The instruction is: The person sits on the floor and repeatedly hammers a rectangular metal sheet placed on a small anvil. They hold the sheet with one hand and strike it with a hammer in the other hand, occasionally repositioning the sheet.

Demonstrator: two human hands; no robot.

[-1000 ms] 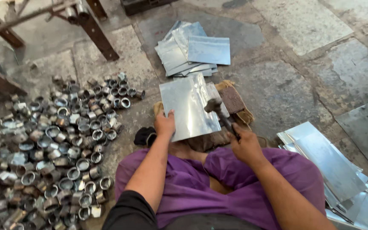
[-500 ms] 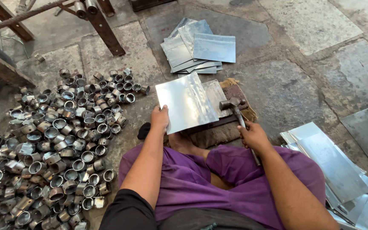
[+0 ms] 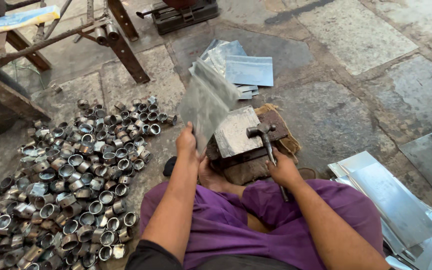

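1. The left hand is raised in front of the body, forearm stretched forward from the lower left, fingers closed on the near bottom edge of a thin metal sheet.
2. That sheet stands tilted up and away from the grip, its far end blurred (it cannot be told exactly how steep it stands), and it rises above the left side of the block.
3. The right hand is curled shut around the lower part of a hammer handle, wrist bent slightly inward, forearm coming in from the lower right.
4. From that grip the handle runs forward and a little left; the head sits at the far end, resting on or just over the work block (contact cannot be told).
5. A flat metal piece lies on the block, just left of the hammer head and just right of the left hand's grip.
6. Both forearms pass over the person's purple-clad legs, which frame the block.
7. Left of the left arm a large heap of short metal rings covers the stone floor.
8. Beyond the raised sheet lies a small stack of sheets; right of the right forearm lies another pile of long sheets.
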